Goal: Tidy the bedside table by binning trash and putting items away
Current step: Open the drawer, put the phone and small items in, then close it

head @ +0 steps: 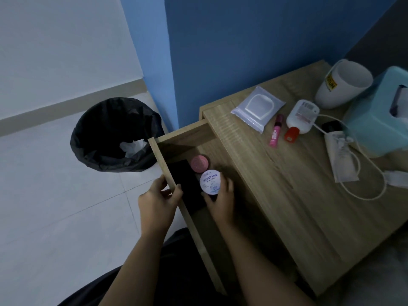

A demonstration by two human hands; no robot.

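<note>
At the frame's centre, the left hand (pixel 157 200) grips the front edge of the open drawer (pixel 159 151), while the right hand (pixel 220 199) holds a white jar (pixel 210 181) inside it, just beside a pink jar (pixel 199 164). On the table (pixel 287 195), upper right, lie wipes (pixel 257 108), a pink tube (pixel 275 133) and a bottle (pixel 302 117). The bin (pixel 103 133) stands at left.

desk (pixel 276 195): pale wood-grain board, matt, grain lines plain. drawer (pixel 176 133): same board. bin bag (pixel 99 120): thin black plastic, crinkled, faint sheen. tissue (pixel 132 146) inside it: white paper, crumpled. floor (pixel 55 195): pale tiles, smooth, dull gloss. wipes (pixel 257 108): soft plastic film, glossy. cup (pixel 344 85): white plastic, smooth. box (pixel 375 120): teal plastic, matt. cable (pixel 364 197): white, smooth. jar (pixel 210 181): glossy printed lid.
</note>
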